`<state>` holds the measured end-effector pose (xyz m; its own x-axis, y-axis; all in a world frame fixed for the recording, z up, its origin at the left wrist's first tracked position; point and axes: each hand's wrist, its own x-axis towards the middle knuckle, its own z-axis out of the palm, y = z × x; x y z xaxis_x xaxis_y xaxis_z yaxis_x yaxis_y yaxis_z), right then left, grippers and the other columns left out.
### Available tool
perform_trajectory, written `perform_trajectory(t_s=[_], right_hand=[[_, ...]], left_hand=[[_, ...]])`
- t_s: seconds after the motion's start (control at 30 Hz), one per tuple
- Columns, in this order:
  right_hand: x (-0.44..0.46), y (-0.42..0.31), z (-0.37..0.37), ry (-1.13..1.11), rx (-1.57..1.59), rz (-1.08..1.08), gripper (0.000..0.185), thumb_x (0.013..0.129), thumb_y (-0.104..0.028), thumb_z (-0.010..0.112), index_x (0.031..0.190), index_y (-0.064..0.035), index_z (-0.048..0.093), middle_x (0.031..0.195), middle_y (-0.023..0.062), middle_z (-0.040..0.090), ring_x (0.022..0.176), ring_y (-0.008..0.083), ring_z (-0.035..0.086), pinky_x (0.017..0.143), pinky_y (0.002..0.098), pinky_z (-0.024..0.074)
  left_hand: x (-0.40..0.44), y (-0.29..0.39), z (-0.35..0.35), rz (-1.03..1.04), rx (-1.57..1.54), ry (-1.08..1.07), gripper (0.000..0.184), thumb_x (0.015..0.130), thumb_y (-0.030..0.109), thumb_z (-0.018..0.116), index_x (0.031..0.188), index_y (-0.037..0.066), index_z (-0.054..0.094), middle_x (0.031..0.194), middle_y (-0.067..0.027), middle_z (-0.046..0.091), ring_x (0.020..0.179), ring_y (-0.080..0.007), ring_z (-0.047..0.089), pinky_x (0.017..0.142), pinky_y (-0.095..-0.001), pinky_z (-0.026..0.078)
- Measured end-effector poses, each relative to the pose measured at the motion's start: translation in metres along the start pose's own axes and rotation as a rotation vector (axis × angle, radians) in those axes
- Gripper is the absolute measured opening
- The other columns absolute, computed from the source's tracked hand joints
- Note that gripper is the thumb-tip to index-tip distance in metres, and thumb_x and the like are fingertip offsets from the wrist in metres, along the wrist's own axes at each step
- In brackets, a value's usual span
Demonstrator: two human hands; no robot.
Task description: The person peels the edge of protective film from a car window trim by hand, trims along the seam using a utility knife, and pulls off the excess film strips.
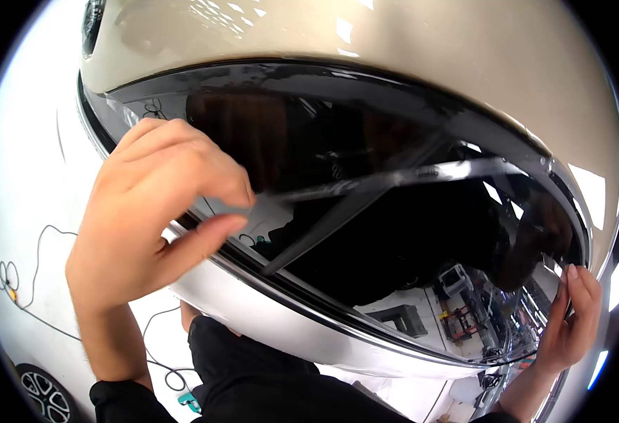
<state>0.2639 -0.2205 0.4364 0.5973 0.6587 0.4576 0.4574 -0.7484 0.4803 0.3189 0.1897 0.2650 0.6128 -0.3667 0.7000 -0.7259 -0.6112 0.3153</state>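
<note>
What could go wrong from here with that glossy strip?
It might tear if pulled hard: the strip runs across the dark window toward the left hand. It could also sag onto the window and crease or leave marks. The right hand, at the window's edge, might slip or smudge it.

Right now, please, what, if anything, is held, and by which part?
The left hand seems to hold the clear strip by its left end; the right hand, unclear.
</note>
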Motion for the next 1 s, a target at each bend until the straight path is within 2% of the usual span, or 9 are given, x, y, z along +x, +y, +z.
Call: perform_trajectory(t_s=[0.07, 0.1, 0.17, 0.3, 0.4, 0.57, 0.73, 0.8, 1.0], right_hand=[[-0.006, 0.000, 0.005, 0.011, 0.024, -0.006, 0.039, 0.083, 0.023, 0.063, 0.118, 0.0070, 0.066, 0.105, 0.0223, 0.067, 0.092, 0.0275, 0.066, 0.077, 0.0321, 0.0550], [-0.012, -0.002, 0.006, 0.018, 0.035, -0.014, 0.039, 0.082, 0.023, 0.064, 0.118, 0.0066, 0.066, 0.105, 0.0221, 0.068, 0.091, 0.0275, 0.066, 0.077, 0.0322, 0.0549], [-0.018, -0.003, 0.009, 0.036, 0.072, -0.010, 0.040, 0.081, 0.022, 0.065, 0.117, 0.0051, 0.066, 0.104, 0.0209, 0.068, 0.089, 0.0277, 0.067, 0.075, 0.0315, 0.0542], [-0.033, 0.009, -0.010, 0.071, 0.014, 0.003, 0.041, 0.080, 0.021, 0.067, 0.117, 0.0024, 0.067, 0.103, 0.0196, 0.069, 0.087, 0.0287, 0.067, 0.075, 0.0334, 0.0543], [-0.042, 0.018, -0.025, 0.082, 0.101, 0.036, 0.039, 0.083, 0.023, 0.063, 0.119, 0.0058, 0.065, 0.107, 0.0217, 0.068, 0.095, 0.0269, 0.068, 0.080, 0.0302, 0.0567], [-0.023, 0.033, -0.039, 0.023, 0.184, -0.026, 0.036, 0.089, 0.019, 0.061, 0.120, 0.0038, 0.066, 0.109, 0.0207, 0.067, 0.097, 0.0256, 0.068, 0.081, 0.0287, 0.0561], [0.005, 0.031, -0.030, -0.063, 0.172, -0.063, 0.033, 0.095, 0.011, 0.061, 0.126, 0.0015, 0.065, 0.112, 0.0208, 0.070, 0.092, 0.0216, 0.071, 0.080, 0.0277, 0.0580], [0.010, 0.030, -0.027, -0.078, 0.124, -0.029, 0.031, 0.094, 0.011, 0.062, 0.123, 0.0024, 0.066, 0.109, 0.0209, 0.071, 0.095, 0.0229, 0.073, 0.083, 0.0292, 0.0593], [0.074, -0.019, -0.027, -0.120, -0.021, -0.193, 0.028, 0.091, 0.014, 0.064, 0.116, 0.0031, 0.068, 0.107, 0.0204, 0.071, 0.096, 0.0247, 0.071, 0.083, 0.0279, 0.0575]], left_hand=[[0.002, 0.008, 0.007, -0.033, -0.034, 0.069, 0.034, 0.072, 0.003, 0.079, 0.103, 0.006, 0.068, 0.086, -0.0042, 0.072, 0.082, -0.0223, 0.065, 0.077, -0.0353, 0.047], [0.000, 0.009, 0.009, 0.035, -0.026, 0.062, 0.041, 0.073, -0.002, 0.075, 0.112, 0.001, 0.065, 0.086, -0.0077, 0.071, 0.083, -0.0216, 0.066, 0.075, -0.0326, 0.049], [0.006, 0.022, 0.025, 0.015, -0.057, 0.181, 0.043, 0.073, -0.003, 0.075, 0.115, -0.001, 0.065, 0.087, -0.0096, 0.070, 0.083, -0.0211, 0.066, 0.073, -0.0307, 0.050], [0.054, 0.065, 0.034, 0.103, -0.055, 0.313, 0.044, 0.078, -0.010, 0.073, 0.121, -0.005, 0.064, 0.095, -0.0130, 0.069, 0.084, -0.0185, 0.064, 0.073, -0.0267, 0.050], [0.083, 0.089, 0.047, 0.123, -0.019, 0.418, 0.038, 0.081, -0.012, 0.074, 0.117, -0.005, 0.067, 0.101, -0.0122, 0.068, 0.084, -0.0154, 0.062, 0.073, -0.0253, 0.049], [0.114, 0.123, 0.070, 0.062, -0.032, 0.488, 0.028, 0.083, -0.009, 0.076, 0.110, -0.003, 0.070, 0.100, -0.0088, 0.069, 0.079, -0.0102, 0.060, 0.072, -0.0208, 0.047], [0.103, 0.109, 0.081, 0.054, -0.044, 0.582, 0.018, 0.086, -0.007, 0.076, 0.103, -0.003, 0.072, 0.097, -0.0061, 0.070, 0.075, -0.0072, 0.056, 0.069, -0.0183, 0.044], [0.103, 0.110, 0.083, -0.040, -0.138, 0.614, 0.015, 0.086, -0.007, 0.076, 0.100, -0.002, 0.073, 0.095, -0.0047, 0.069, 0.074, -0.0065, 0.054, 0.069, -0.0183, 0.043], [0.096, 0.102, 0.060, -0.237, -0.166, 0.592, 0.009, 0.086, 0.000, 0.077, 0.094, 0.000, 0.073, 0.089, -0.0010, 0.068, 0.074, -0.0060, 0.052, 0.070, -0.0209, 0.041]])
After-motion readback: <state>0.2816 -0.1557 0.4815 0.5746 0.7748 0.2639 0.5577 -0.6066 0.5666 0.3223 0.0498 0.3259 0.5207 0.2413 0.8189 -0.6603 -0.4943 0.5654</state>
